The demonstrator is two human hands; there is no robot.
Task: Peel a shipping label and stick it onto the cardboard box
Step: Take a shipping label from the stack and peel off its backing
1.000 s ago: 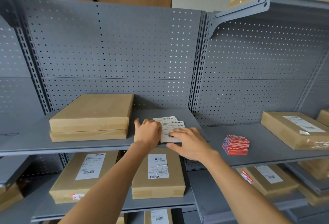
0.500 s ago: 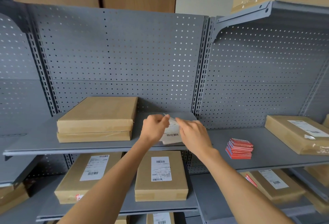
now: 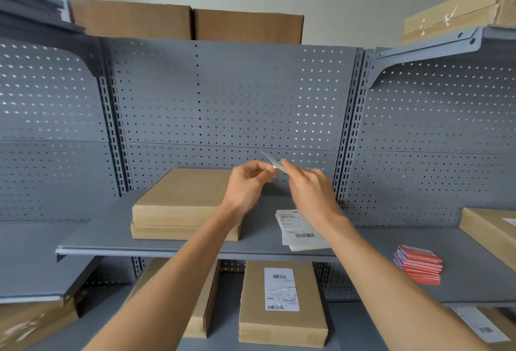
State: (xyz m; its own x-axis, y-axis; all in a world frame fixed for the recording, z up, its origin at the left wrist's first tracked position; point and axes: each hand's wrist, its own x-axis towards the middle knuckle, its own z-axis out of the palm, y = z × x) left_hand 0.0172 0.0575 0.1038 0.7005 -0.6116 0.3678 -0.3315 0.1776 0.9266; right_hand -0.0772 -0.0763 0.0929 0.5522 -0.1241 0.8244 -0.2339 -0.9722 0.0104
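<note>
Both hands are raised above the middle grey shelf [image 3: 111, 242], pinching one white shipping label [image 3: 272, 160] seen almost edge-on. My left hand [image 3: 248, 183] grips its near end; my right hand [image 3: 310, 188] holds the other side with fingertips. Whether the backing is separating I cannot tell. Two plain brown cardboard boxes [image 3: 181, 197] lie stacked on the shelf just left of my hands, with no label on the top face. A small pile of white labels [image 3: 298, 232] lies on the shelf under my right wrist.
A labelled box [image 3: 279, 303] lies on the lower shelf. A stack of red stickers [image 3: 418, 267] sits on the right shelf, with another brown box [image 3: 491, 230] beyond. Perforated grey back panels [image 3: 237, 105] and uprights stand behind. More cardboard boxes [image 3: 184, 24] rest on top.
Both hands lifted one label off the pile and raised it above the shelf. The view has tilted upward, so the shelves sit lower in the frame.
</note>
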